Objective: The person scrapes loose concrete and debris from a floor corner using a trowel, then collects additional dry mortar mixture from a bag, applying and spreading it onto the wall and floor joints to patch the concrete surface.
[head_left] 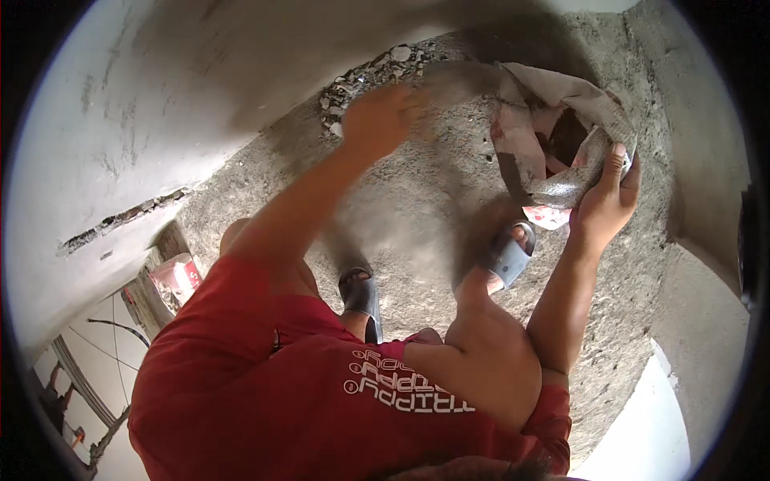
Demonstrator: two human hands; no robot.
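My left hand (381, 116) is raised over the rough floor beside a heap of broken rubble (345, 88) along the wall; motion blurs its fingertips, so what they hold, if anything, is unclear. An open woven sack (529, 104) with a rolled-down rim stands at the upper right, dark and pinkish material inside. My right hand (605, 192) grips the sack's near right rim, thumb on top.
Pale walls (120, 120) enclose me left and right, a cracked groove along the left one. My feet, in dark sandals (505, 256), stand on rough concrete (401, 208). At lower left are wooden boards, a red-and-white package (176, 276) and some cables.
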